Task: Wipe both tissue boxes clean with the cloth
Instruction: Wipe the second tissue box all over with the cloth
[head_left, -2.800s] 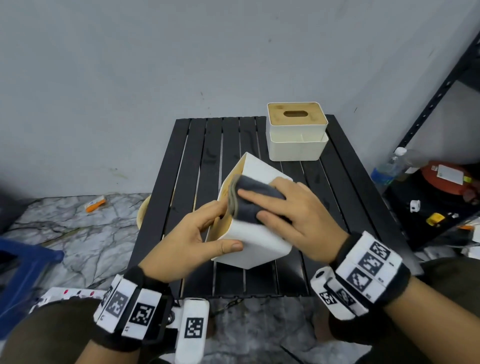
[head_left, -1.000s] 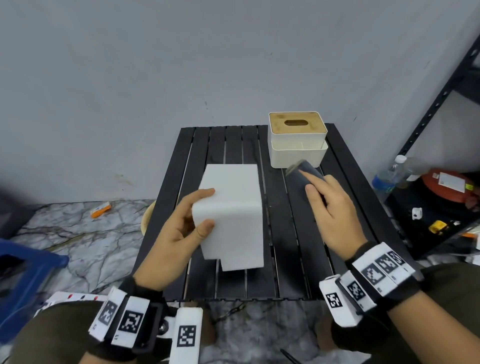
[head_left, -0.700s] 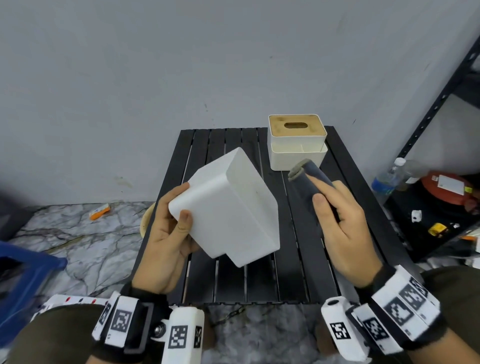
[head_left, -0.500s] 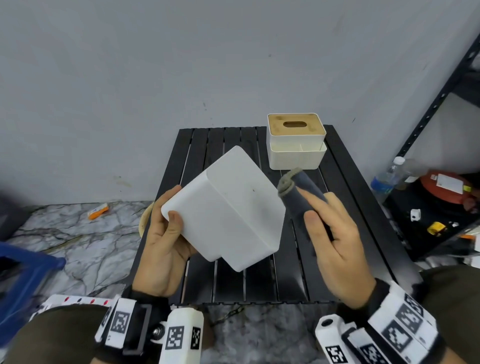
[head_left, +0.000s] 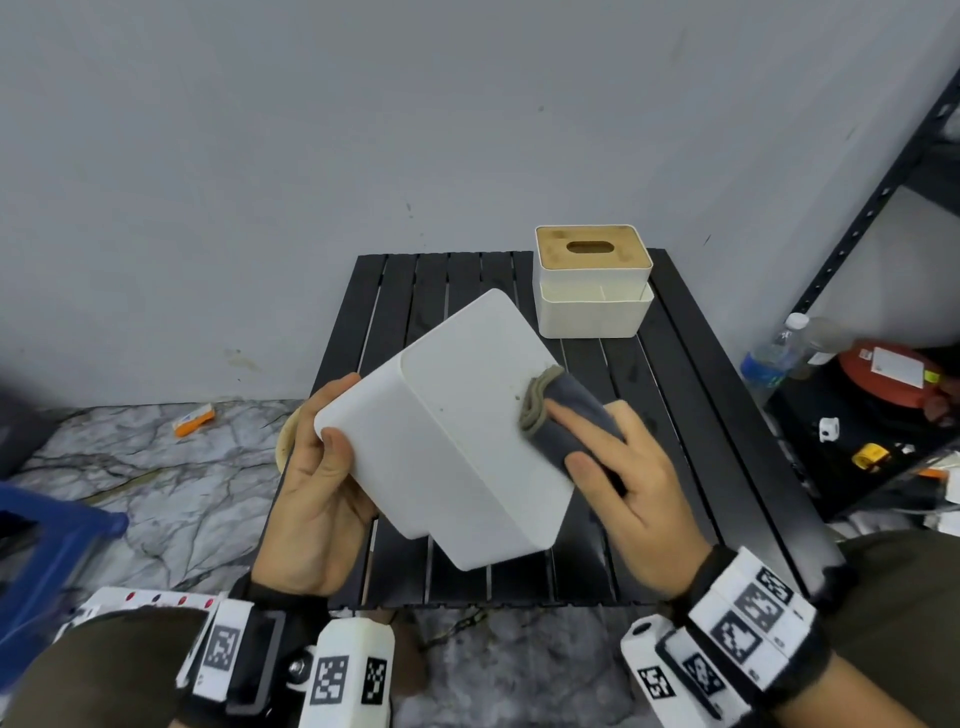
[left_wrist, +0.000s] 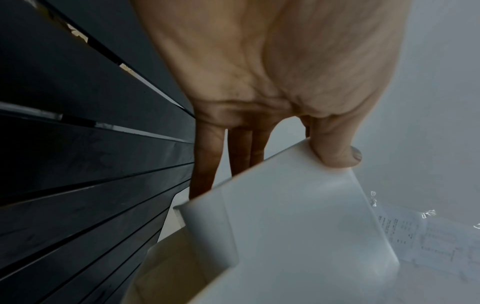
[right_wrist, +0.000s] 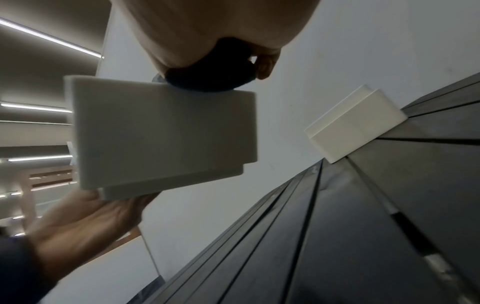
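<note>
My left hand (head_left: 317, 499) grips the white tissue box (head_left: 457, 441) at its left end: thumb on the upper face, fingers wrapped beneath and mostly hidden. The box is held tilted in the air over the near half of the tabletop (head_left: 691, 415), not touching it, blank underside facing me. Its opening side is out of sight.

My right hand (head_left: 623, 478) presses the folded grey cloth (head_left: 561, 421) against the box's right edge, fingers nearly straight over the cloth, thumb on its near side. How much cloth lies under the palm I cannot tell; the right wrist view shows only a dark wad.

The second tissue box (head_left: 592, 280), with a wooden lid, stands at the tabletop's far right corner. Its base is partly cut off behind the held box.
</note>
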